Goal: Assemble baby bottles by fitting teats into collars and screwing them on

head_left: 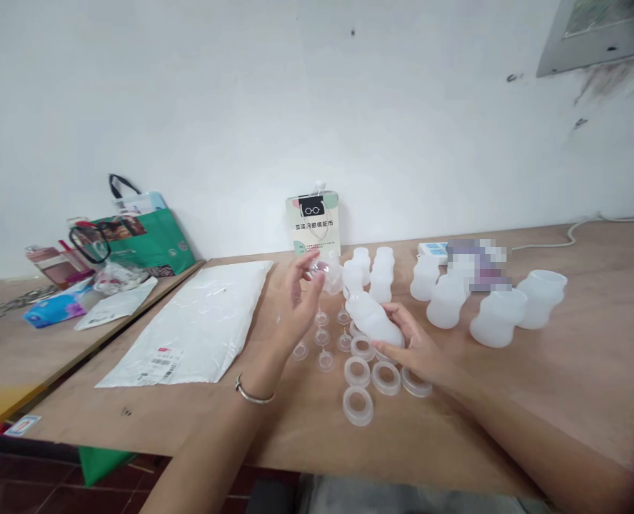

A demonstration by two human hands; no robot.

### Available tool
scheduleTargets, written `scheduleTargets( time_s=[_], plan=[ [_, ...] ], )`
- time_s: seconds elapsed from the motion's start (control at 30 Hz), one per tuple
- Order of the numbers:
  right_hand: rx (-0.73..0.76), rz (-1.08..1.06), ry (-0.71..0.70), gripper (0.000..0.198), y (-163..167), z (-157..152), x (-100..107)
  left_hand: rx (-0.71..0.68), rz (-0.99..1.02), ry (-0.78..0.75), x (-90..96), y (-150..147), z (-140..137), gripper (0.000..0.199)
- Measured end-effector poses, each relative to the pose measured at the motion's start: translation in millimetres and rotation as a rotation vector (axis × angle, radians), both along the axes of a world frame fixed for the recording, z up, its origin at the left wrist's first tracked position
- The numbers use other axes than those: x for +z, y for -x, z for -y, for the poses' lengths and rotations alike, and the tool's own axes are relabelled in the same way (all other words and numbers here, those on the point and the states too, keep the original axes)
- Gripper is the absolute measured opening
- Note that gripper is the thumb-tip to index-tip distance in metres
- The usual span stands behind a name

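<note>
Facing white wall (215,107), wooden table (579,400) before you; white parcel (199,314) lies left, paper bag (298,234) against wall. Your left hand (302,296): thumb and fingers pinched on clear domed cap (330,275). Your right hand (410,341): fingers clamped around lower part of frosted bottle (373,318), tilted, top end toward cap, over rings (358,421). More bottles (499,318) stand rightward.

Open tabletop (579,382) front right, bottles (497,320) blocking behind
</note>
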State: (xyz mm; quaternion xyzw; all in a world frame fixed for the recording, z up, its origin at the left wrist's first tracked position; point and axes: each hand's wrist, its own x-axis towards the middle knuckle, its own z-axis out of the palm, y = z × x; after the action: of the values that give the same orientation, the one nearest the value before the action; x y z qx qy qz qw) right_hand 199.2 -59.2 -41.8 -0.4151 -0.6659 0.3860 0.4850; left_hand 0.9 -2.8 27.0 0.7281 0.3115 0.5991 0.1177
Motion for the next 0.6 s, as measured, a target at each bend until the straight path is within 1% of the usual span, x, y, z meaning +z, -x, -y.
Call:
scheduleTargets(
  time_s=[0.1,0.2,0.33,0.4,0.5,0.6],
  plan=[
    [-0.007,0.004,-0.014,0.042,1,1,1,-0.085,-0.059,0.003,-5.9,-7,15,0.029],
    [-0.031,0.012,-0.028,0.042,1,0,1,-0.127,-0.098,0.013,-15.9,-11,16,0.027],
    [-0.054,0.051,-0.045,0.042,2,2,2,-0.147,-0.118,0.03,-24.5,-9,13,0.036],
    [-0.071,0.079,-0.054,0.045,2,4,4,-0.157,-0.156,0.043,-23.6,-7,14,0.036],
    [-0.098,0.137,-0.059,0.047,2,8,9,-0.156,-0.221,0.04,-17.3,-4,16,0.032],
    [-0.082,0.164,-0.06,0.048,2,11,13,-0.154,-0.308,0.016,-11.6,-2,18,0.03]
  ],
)
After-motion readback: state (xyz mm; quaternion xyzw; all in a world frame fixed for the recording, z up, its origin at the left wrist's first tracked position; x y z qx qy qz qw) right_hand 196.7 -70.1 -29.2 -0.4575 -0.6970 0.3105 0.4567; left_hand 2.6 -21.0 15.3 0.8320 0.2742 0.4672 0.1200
